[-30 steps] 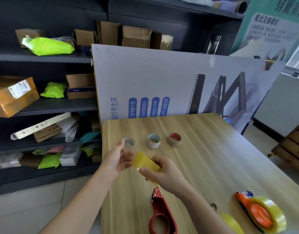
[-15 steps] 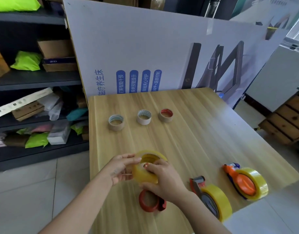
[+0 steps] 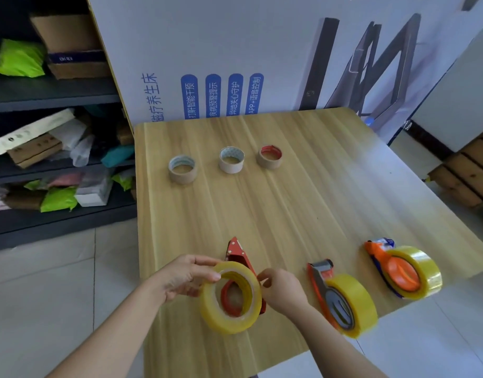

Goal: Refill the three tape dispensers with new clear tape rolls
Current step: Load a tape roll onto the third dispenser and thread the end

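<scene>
A yellowish clear tape roll (image 3: 229,320) is held upright above the near edge of the wooden table (image 3: 289,208). My left hand (image 3: 183,276) grips its top left rim and my right hand (image 3: 281,290) pinches its right side. Through and behind the roll lies a red tape dispenser (image 3: 236,255) with no roll on it. To the right lie a grey and orange dispenser (image 3: 341,298) and an orange dispenser (image 3: 404,271), each carrying a full yellowish roll. Three empty cardboard cores (image 3: 183,169) (image 3: 231,160) (image 3: 270,156) stand in a row farther back.
A large printed board (image 3: 234,55) leans behind the table's far edge. Dark shelves (image 3: 49,94) with boxes and green bags stand on the left. Tiled floor shows left of the table, and wooden crates (image 3: 469,175) sit at the right.
The view has tilted down and closer. Both hands have turned the roll more upright and lowered it over the red dispenser.
</scene>
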`<state>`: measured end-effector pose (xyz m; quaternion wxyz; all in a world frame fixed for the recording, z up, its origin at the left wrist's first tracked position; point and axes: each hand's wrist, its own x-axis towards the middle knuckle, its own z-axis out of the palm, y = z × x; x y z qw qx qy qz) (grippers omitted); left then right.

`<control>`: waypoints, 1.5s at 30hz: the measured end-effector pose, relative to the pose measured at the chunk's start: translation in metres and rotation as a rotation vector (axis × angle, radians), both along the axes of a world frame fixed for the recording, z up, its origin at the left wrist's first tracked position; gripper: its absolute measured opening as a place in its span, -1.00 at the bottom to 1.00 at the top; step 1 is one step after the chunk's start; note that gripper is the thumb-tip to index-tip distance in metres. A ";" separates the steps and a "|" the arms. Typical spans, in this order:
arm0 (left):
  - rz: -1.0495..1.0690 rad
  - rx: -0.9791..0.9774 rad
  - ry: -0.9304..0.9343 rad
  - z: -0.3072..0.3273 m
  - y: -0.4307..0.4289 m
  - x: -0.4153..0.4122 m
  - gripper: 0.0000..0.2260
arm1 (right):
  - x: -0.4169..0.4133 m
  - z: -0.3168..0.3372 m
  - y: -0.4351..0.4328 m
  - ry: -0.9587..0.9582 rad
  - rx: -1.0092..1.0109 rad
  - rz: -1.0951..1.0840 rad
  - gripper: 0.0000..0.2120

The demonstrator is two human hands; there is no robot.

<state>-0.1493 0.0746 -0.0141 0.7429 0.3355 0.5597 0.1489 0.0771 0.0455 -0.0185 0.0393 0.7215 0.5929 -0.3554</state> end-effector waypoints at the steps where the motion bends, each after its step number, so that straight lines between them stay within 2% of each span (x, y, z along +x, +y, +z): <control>1: -0.021 0.006 0.011 -0.002 0.001 0.003 -0.68 | 0.001 -0.001 0.001 -0.011 0.014 0.007 -0.74; 8: -0.116 0.017 0.139 -0.009 0.012 0.020 -0.71 | 0.012 -0.003 0.013 -0.134 0.144 0.148 -0.73; 14: -0.225 0.018 0.163 -0.005 0.023 0.021 -0.71 | 0.023 -0.007 0.025 -0.230 0.236 0.241 -0.75; 18: -0.114 0.058 0.078 -0.010 0.019 0.030 -0.64 | 0.022 -0.009 0.024 -0.147 0.269 0.154 -0.74; 22: 0.065 0.086 0.048 -0.026 0.007 0.041 -0.64 | 0.018 -0.004 0.016 0.022 0.487 0.052 -0.75; 26: 0.148 0.111 0.013 -0.043 -0.004 0.044 -0.64 | 0.007 -0.003 -0.002 0.095 0.677 0.251 -0.88; 28: 0.118 0.163 0.063 -0.049 -0.007 0.046 -0.67 | 0.004 -0.009 -0.010 0.138 0.636 0.364 -0.83; 32: 0.071 0.277 0.173 -0.054 -0.005 0.048 -0.73 | 0.001 -0.021 -0.015 0.145 0.381 0.529 -0.61; 35: 0.036 0.309 0.218 -0.054 -0.003 0.047 -0.75 | -0.002 -0.024 -0.013 0.085 0.368 0.602 -0.53; 39: 0.007 0.357 0.267 -0.056 -0.002 0.042 -0.75 | -0.006 -0.024 -0.010 -0.006 0.356 0.713 -0.52; 45: -0.189 0.456 0.374 -0.061 -0.003 0.032 -0.72 | -0.016 -0.029 -0.016 -0.120 0.315 0.830 -0.57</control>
